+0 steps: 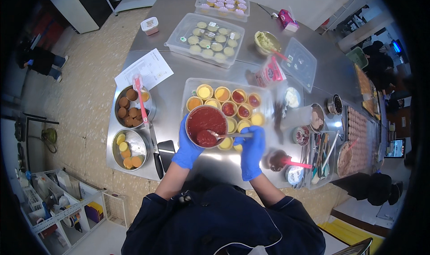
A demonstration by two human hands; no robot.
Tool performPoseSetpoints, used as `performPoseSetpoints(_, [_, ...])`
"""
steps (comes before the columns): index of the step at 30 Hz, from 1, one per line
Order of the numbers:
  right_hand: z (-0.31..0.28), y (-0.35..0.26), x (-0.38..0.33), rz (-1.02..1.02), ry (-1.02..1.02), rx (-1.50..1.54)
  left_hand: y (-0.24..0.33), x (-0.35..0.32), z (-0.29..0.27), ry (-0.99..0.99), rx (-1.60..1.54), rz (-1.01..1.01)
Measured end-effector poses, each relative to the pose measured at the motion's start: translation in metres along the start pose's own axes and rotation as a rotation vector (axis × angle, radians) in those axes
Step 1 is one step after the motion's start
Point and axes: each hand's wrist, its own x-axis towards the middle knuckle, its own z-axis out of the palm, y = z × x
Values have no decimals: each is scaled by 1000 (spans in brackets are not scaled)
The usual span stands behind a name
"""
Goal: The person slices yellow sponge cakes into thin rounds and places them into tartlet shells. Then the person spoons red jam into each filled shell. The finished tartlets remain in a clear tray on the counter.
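Observation:
My left hand (187,148), in a blue glove, is wrapped round the side of a round bowl (187,132) of thick red sauce (207,117). In my gloved right hand (251,153) is the handle of a metal spoon (229,135). The spoon's head rests in the sauce near the bowl's near edge, with a lump of sauce on it. Beneath and beyond the bowl stands a clear plastic tray (191,83) of small round cups. Several cups (238,95) have red sauce in them; others (204,92) show a yellow filling. The bowl hides part of the tray.
At left, two metal bowls hold brown cake rounds (123,102) and yellow ones (126,152), beside a black-handled knife (158,163). A lidded box (172,42) of pale green cakes stands farther back. A utensil bin (331,174) and a pink-handled spatula (298,163) lie right.

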Motion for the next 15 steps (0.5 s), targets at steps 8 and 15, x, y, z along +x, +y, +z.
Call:
performPoseSetpoints(8, [-3, -8, 80, -178, 42, -10, 4, 9, -17, 14, -152, -67])
performPoseSetpoints(15, [1, 42, 158, -299, -11, -376, 17, -6, -27, 56, -188, -130])
